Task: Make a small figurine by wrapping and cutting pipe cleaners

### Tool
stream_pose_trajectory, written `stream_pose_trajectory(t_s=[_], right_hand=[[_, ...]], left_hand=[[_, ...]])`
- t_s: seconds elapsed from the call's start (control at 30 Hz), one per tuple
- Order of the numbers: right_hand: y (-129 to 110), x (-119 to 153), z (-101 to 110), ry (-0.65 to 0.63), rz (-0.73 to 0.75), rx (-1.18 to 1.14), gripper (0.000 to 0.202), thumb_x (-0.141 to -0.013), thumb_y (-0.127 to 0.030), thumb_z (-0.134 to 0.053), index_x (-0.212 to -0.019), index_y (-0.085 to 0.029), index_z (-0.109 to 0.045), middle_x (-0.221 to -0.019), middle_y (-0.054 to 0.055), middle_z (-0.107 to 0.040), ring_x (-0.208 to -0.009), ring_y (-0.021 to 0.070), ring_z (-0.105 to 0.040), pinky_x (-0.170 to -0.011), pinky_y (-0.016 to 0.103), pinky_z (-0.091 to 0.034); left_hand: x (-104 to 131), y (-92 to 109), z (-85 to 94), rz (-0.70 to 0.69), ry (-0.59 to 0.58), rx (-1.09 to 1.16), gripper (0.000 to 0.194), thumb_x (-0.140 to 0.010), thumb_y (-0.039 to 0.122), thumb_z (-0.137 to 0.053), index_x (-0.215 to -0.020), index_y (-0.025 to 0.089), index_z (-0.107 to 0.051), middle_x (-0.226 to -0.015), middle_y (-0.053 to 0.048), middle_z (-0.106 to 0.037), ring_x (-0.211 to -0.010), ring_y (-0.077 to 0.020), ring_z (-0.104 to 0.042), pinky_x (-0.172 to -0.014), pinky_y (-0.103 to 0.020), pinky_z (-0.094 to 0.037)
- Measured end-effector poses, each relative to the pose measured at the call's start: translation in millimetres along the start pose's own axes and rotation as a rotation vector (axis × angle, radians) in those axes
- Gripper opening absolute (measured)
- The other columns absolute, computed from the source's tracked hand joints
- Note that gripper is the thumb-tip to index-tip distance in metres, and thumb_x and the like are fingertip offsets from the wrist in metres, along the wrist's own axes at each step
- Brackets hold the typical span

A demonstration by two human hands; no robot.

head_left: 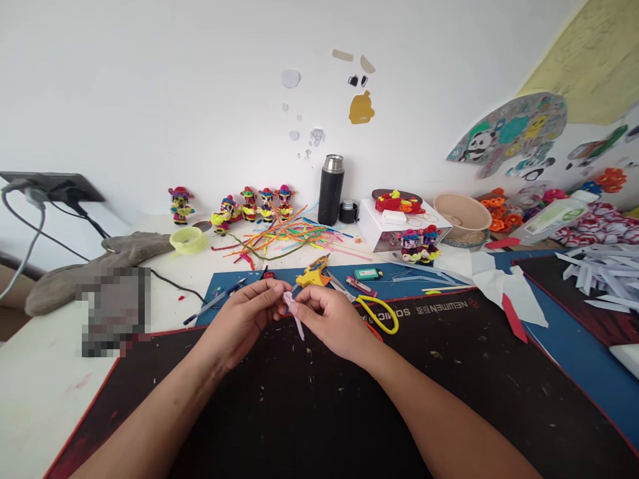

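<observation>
A narrow pale lilac strip [298, 326] is pinched between my two hands above the black desk mat. Its upper end looks looped or folded, and a loose tail hangs down. My left hand [257, 307] is closed on the upper end with thumb and index finger. From the other side, my right hand [332, 319] pinches the strip just below that, its remaining fingers curled. Just behind the hands lie a yellow glue gun [312, 273] and, to the right, scissors with a yellow handle [379, 316], partly hidden by my right hand.
Several small fuzzy figurines [248, 203] stand along the wall. Coloured pipe cleaners [284, 236] lie beside a black thermos [330, 193]. Further right are a white box [377, 229], a beige bowl [464, 216] and a pile of white strips [604, 269]. A pen [207, 307] lies left.
</observation>
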State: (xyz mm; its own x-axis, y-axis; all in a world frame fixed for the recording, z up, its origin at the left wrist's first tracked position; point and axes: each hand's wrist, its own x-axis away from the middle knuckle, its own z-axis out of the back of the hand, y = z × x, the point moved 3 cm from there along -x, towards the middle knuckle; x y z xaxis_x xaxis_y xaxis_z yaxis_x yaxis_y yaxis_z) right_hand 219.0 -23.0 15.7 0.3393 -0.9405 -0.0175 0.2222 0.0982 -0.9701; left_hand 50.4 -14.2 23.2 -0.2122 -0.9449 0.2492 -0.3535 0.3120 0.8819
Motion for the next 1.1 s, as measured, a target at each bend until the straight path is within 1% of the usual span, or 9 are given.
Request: stream_pose_trajectory(t_s=[0.3, 0.47, 0.6, 0.7, 0.87, 1.1], right_hand=[[0.6, 1.1, 0.1, -0.011, -0.001, 0.025, 0.022, -0.1, -0.04, -0.064, -0.093, -0.02, -0.07, -0.084, 0.001, -0.071, -0.069, 0.014, -0.059, -0.062, 0.026, -0.04], [-0.3, 0.7, 0.5, -0.013, 0.005, 0.027, 0.023, -0.1, -0.04, -0.064, -0.093, -0.019, -0.071, -0.085, 0.001, -0.072, -0.069, 0.0139, -0.059, -0.062, 0.026, -0.041], [-0.2, -0.1, 1.0, -0.007, 0.011, 0.023, 0.023, -0.099, -0.04, -0.064, -0.092, -0.019, -0.07, -0.085, 0.002, -0.071, -0.07, 0.014, -0.059, -0.063, 0.026, -0.041], [0.8, 0.4, 0.9, -0.006, 0.007, 0.035, 0.023, -0.099, -0.04, -0.064, -0.092, -0.019, -0.07, -0.084, 0.001, -0.07, -0.07, 0.0137, -0.058, -0.063, 0.026, -0.041], [1.2, 1.7, 1.0, -0.003, -0.01, 0.051, 0.024, -0.099, -0.043, -0.064, -0.094, -0.02, -0.07, -0.08, 0.0, -0.067, -0.066, 0.0131, -0.055, -0.059, 0.025, -0.038], [-0.9, 2.1, 1.3, -0.015, -0.019, 0.075, 0.023, -0.099, -0.041, -0.064, -0.094, -0.02, -0.071, -0.077, -0.002, -0.065, -0.063, 0.0119, -0.052, -0.057, 0.025, -0.036]], left_hand=[[-0.6, -2.0, 1.5, 0.028, -0.008, 0.017, 0.034, -0.066, 0.038, -0.1, -0.086, 0.015, -0.084, -0.079, -0.003, -0.071, -0.069, -0.0125, -0.061, -0.065, -0.021, -0.052], [-0.9, -2.9, 3.1, 0.023, -0.018, 0.011, 0.033, -0.068, 0.038, -0.099, -0.088, 0.015, -0.084, -0.079, -0.004, -0.07, -0.07, -0.0127, -0.062, -0.065, -0.021, -0.052], [-1.7, -3.5, 5.0, 0.015, -0.026, 0.001, 0.034, -0.072, 0.042, -0.096, -0.089, 0.015, -0.084, -0.082, -0.005, -0.071, -0.072, -0.0138, -0.062, -0.067, -0.022, -0.053], [-1.2, -2.2, 5.4, -0.002, -0.016, -0.052, 0.037, -0.069, 0.045, -0.098, -0.088, 0.016, -0.084, -0.082, -0.005, -0.071, -0.073, -0.0146, -0.062, -0.069, -0.023, -0.052], [0.1, 0.7, 5.9, -0.052, 0.029, -0.249, 0.038, -0.065, 0.047, -0.099, -0.086, 0.02, -0.084, -0.085, -0.004, -0.074, -0.079, -0.0171, -0.063, -0.074, -0.026, -0.051], [-2.0, 1.0, 6.5, -0.075, 0.037, -0.321, 0.037, -0.064, 0.051, -0.097, -0.078, 0.02, -0.082, -0.078, -0.002, -0.072, -0.072, -0.016, -0.059, -0.067, -0.025, -0.046]])
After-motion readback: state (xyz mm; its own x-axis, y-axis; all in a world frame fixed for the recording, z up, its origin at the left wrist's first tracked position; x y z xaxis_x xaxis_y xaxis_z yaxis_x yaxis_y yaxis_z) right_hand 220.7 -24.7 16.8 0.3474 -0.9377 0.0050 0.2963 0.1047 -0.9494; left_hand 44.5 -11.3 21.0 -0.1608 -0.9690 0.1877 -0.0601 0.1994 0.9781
